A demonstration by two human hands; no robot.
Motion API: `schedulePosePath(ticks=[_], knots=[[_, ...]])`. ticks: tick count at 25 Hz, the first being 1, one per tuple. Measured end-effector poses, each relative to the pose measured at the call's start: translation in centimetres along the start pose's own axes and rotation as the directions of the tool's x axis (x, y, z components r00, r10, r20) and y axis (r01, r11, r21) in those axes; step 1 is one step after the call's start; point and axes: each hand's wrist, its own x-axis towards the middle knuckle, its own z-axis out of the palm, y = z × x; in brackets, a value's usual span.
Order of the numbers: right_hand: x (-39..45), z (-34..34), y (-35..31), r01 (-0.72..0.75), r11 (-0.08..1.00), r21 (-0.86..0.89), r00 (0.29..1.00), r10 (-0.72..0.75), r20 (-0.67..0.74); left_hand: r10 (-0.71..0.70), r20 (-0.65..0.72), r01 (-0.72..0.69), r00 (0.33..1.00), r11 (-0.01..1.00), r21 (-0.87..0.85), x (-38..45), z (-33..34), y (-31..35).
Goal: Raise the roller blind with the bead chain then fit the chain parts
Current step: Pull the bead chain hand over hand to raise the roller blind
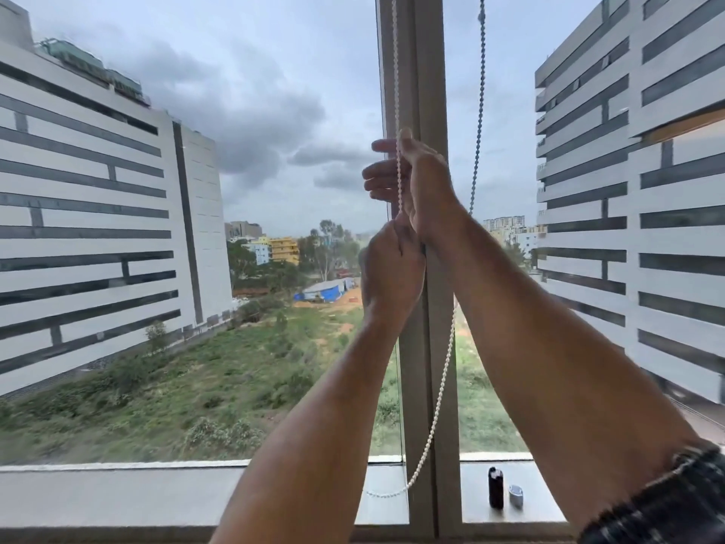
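Bare forearms, dark patterned right sleeve (pixel 667 500)

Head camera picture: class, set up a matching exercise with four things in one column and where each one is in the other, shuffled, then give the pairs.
Things:
1. white bead chain
2. grey bead chain
3. black part
4. right hand

Places:
A. standing on the window sill
B. above the left hand
C. gripped by both hands
D. hanging free, right of the window post

Pairs: 1-C, 2-D, 3-A, 4-B
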Motion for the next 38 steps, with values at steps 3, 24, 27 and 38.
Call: schedulePosePath(ticks=[3, 24, 27, 38], knots=[[0.7, -0.3, -0.8, 0.038, 0.998, 0.056, 0.999, -0.038, -0.001, -0.027, 0.035, 0.028, 0.999, 0.999, -0.027, -2.7, 0.6, -1.4], [-9.4, -1.4, 12.9, 0.051, 0.926, -0.373, 0.998, -0.059, -0.009, -0.203, 0.096, 0.221, 0.974, 0.944, -0.244, 10.8, -2.0, 4.6], [-9.1, -2.6, 12.2, -0.015, 0.931, -0.365, 0.997, 0.040, 0.062, -0.084, -0.051, 0.074, 0.995, 0.982, -0.171, 9.4, -1.0, 3.3], [-0.8, -2.6, 0.6, 0.035, 0.999, -0.004, 0.999, -0.035, -0.004, -0.026, 0.006, 0.026, 1.000, 1.000, -0.008, -0.1, 2.1, -0.7]])
